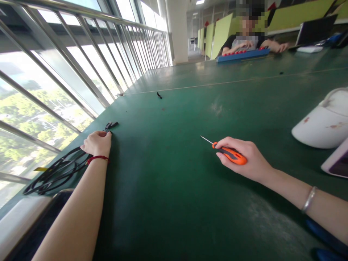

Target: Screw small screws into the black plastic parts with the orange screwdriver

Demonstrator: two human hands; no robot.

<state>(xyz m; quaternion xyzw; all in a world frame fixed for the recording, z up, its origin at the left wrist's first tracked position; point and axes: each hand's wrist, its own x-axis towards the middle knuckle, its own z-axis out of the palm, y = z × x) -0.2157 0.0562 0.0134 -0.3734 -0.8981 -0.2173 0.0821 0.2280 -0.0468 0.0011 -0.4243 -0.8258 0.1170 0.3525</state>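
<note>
Slender-tipped screwdriver (232,155) (orange and grey)

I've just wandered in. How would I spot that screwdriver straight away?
On the right of the big green table, find the wrist wearing a silver bracelet and follow it to the right hand. The screwdriver is in its grip, with the thin metal shaft sticking out. Its bright orange and dark grey handle sets it apart from the white container nearby.
</note>
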